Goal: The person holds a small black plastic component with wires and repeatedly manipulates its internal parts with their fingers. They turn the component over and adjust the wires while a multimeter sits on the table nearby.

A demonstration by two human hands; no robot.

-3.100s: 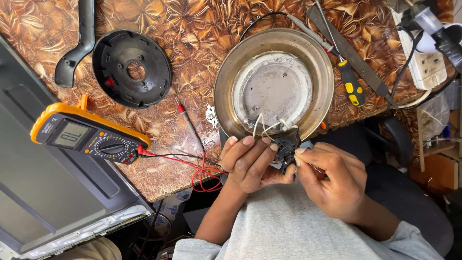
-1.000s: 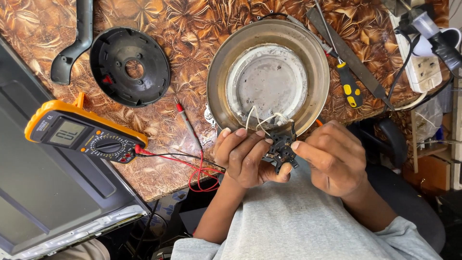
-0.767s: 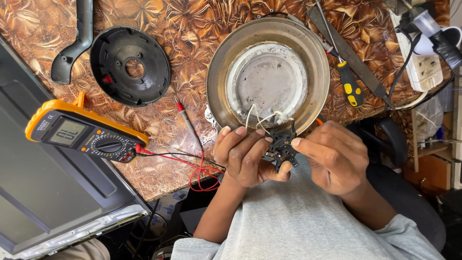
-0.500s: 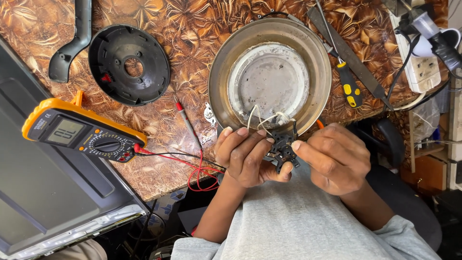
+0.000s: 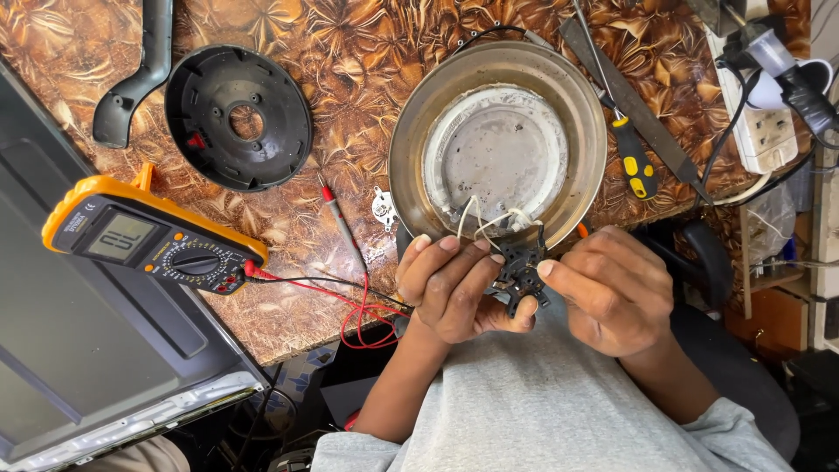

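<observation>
Brown, leaf-patterned tabletop (image 5: 262, 288) fills most of the view, with a grey slab (image 5: 79, 350) lying at its left edge. On the table sits a round metal heating base (image 5: 498, 144), dull and stained, its flat face up. Left of it lies a black round plastic cover (image 5: 238, 118), and beyond that a black curved handle (image 5: 135, 74). An orange multimeter (image 5: 149, 236) lies slantwise near the table's front edge, its grey screen toward the left and its red and black leads (image 5: 350, 301) looping rightward. A yellow-handled screwdriver (image 5: 625, 144) and a long flat file (image 5: 634, 105) lie slantwise right of the base; a white power strip (image 5: 760, 131) sits at the far right edge.

Both hands meet just below the base's near rim. The left hand (image 5: 450, 288) cups a small black terminal part (image 5: 520, 275) from below, fingers curled on it. The right hand (image 5: 612, 288) pinches its right edge with thumb and forefinger. The part stands roughly upright, its long axis running toward the base, white wires (image 5: 485, 218) joining the two.
</observation>
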